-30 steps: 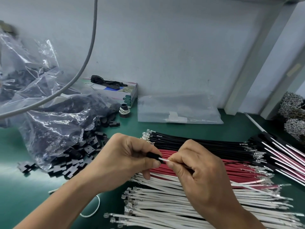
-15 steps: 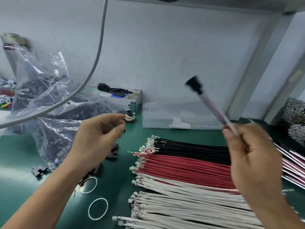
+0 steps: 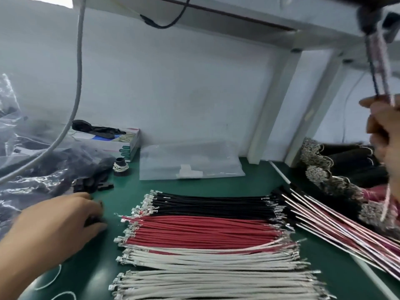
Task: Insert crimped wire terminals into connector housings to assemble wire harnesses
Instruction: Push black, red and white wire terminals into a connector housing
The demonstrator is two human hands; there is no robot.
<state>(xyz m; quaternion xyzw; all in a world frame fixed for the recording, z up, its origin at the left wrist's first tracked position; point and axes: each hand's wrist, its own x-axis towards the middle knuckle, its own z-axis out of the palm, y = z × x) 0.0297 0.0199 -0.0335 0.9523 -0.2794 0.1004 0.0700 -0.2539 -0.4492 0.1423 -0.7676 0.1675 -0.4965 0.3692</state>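
- Harness [image 3: 377, 61] in your right hand [image 3: 384, 135]: assembled wires in black, red and white rise from your curled fingers at the frame's right edge to a dark connector housing [image 3: 368, 16] near the shelf underside; motion blur hides detail.
- Loose crimped wires lie sorted on the green mat [image 3: 249, 182]: black wires [image 3: 212, 204] farthest, red wires [image 3: 205, 230] in the middle, white wires [image 3: 205, 276] nearest, metal terminals at both ends.
- Finished harnesses [image 3: 337, 224] lie fanned just right of the rows.
- Your left hand [image 3: 62, 221] rests low on the mat beside black housings [image 3: 93, 185] spilling from a clear bag [image 3: 32, 169]; whether its fingers hold one cannot be told.
- Carton [image 3: 121, 146] by the wall carries printing, unreadable.
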